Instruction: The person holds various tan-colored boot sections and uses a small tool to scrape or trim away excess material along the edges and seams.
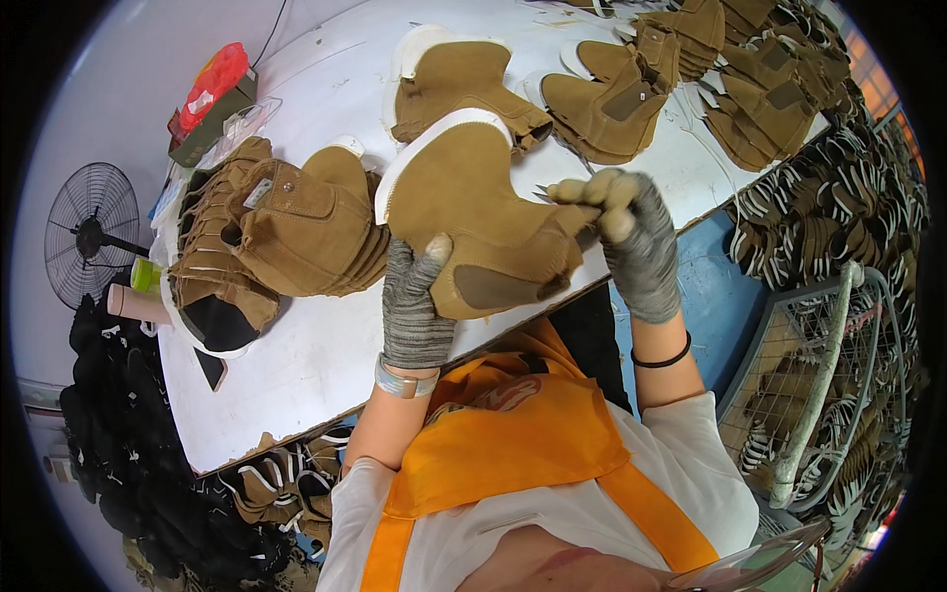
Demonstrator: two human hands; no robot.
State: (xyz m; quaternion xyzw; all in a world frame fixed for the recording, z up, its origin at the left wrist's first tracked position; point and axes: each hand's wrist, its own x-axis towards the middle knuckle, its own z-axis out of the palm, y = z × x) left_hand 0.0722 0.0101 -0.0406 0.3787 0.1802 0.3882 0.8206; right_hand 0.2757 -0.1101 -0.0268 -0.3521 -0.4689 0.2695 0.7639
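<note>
A brown suede boot upper (449, 187) with a white curved edge and a dark elastic side panel is held up over the table. My left hand (416, 296), in a grey striped glove, is closed on its lower left side, thumb on the suede. At the upper's right end, my right hand (636, 232), in a matching glove, is closed with bent fingers. Thread snips (542, 193) show two pointed tips just left of those fingers; their handle is hidden in the hand. Behind lies another brown boot upper (459, 84) with a white edge.
A row of stacked uppers (316, 232) lies left on the white table (296, 365). More uppers (612, 104) lie at the far right. A green box (212, 133) with red plastic stands at the back left, near a fan (91, 235). A wire cart (789, 365) stands right.
</note>
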